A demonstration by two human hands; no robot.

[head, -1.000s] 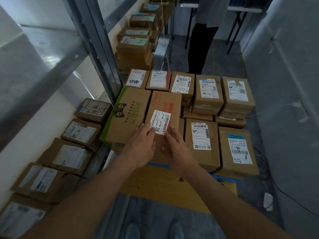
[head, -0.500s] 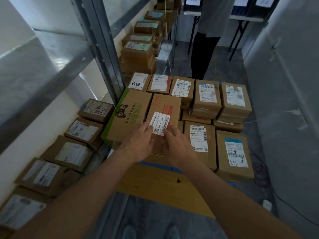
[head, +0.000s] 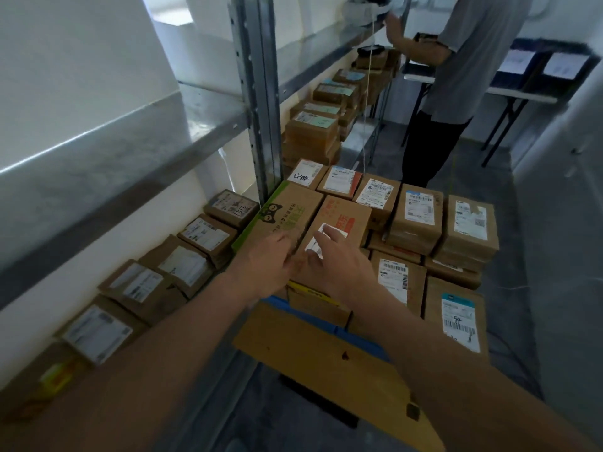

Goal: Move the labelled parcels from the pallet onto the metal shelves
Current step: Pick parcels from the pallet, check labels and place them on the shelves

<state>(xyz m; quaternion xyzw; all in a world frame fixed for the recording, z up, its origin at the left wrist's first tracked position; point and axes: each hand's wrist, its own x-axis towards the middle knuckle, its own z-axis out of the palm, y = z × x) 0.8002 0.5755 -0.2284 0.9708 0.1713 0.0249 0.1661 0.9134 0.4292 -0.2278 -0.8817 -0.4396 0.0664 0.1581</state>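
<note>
The metal shelves (head: 182,148) fill the left of the frame, with a grey upright post (head: 257,93) in the upper middle. The view is now raised compared with half a second ago, so more of the upper shelf board and of the second person (head: 453,76) at the top right is visible; this person stands by a dark table (head: 522,93) and reaches toward the shelf. On the lowest shelf level, at the lower left, a row of labelled parcels (head: 192,265) lies flat. The pallet (head: 326,350), wooden with a blue edge, is in the lower middle, and many parcels are packed on it. The largest there is the box with green edge (head: 284,216), and just beside it, to the right, is the red-printed parcel (head: 346,220) with a white label (head: 326,238).

The left hand (head: 267,265) has moved a little to the left and its fingers curl around the near left side of the red-printed parcel. The right hand (head: 336,262) now lies on top of it, fingers spread and bent, covering a large part of the label, which was more visible before. The parcel is on the pallet, not lifted.
</note>
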